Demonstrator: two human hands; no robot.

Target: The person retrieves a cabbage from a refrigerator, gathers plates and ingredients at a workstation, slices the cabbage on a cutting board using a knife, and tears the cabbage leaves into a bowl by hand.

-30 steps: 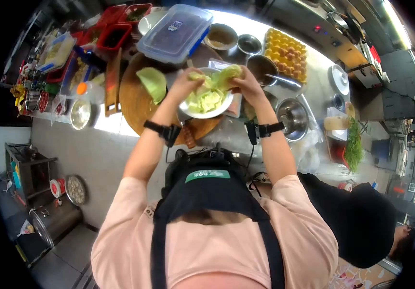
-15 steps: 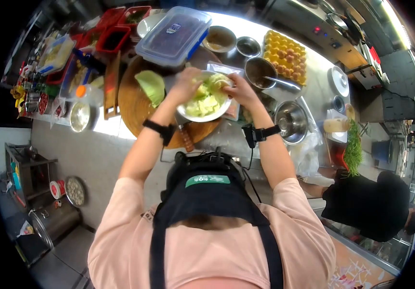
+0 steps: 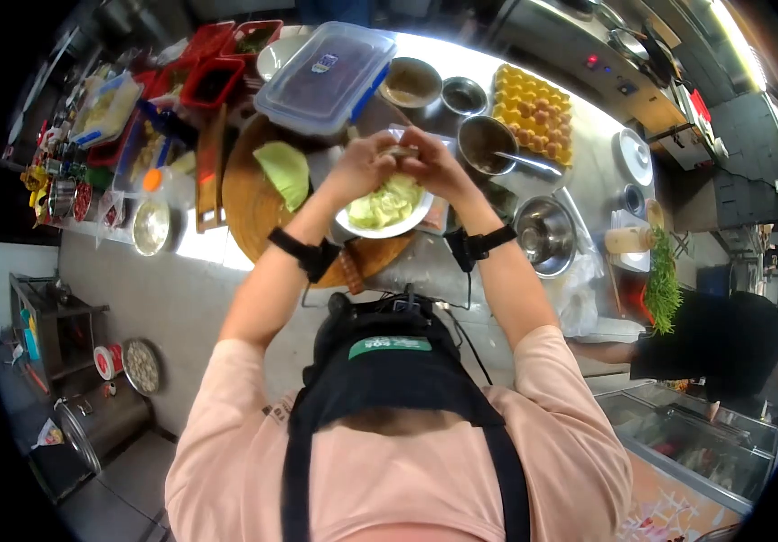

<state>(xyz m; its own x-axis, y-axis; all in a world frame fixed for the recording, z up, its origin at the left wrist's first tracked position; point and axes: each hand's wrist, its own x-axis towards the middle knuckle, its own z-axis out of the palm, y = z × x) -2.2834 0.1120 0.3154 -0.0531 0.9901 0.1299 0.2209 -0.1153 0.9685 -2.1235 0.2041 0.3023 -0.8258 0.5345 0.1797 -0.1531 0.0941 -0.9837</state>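
A white bowl (image 3: 419,219) full of cut pale-green cabbage (image 3: 384,204) is at the front of the round wooden chopping board (image 3: 243,212). Above the bowl's far side, my left hand (image 3: 364,166) and my right hand (image 3: 432,164) come together with fingers curled inward. Something pale shows between the fingertips, too small and covered to name. A larger cabbage wedge (image 3: 284,175) lies on the board to the left. A knife's wooden handle (image 3: 351,271) sticks out below the bowl, its blade mostly hidden.
A lidded plastic box (image 3: 326,77) sits behind my hands. To the right are a bowl with a spoon (image 3: 484,144), a yellow egg tray (image 3: 534,113) and a steel bowl (image 3: 544,237). Red containers (image 3: 213,81) crowd the back left. A person in black (image 3: 714,348) is at the right.
My left hand has moved right and my right hand slightly left, so they now meet over the bowl's far side. The person in black has shifted.
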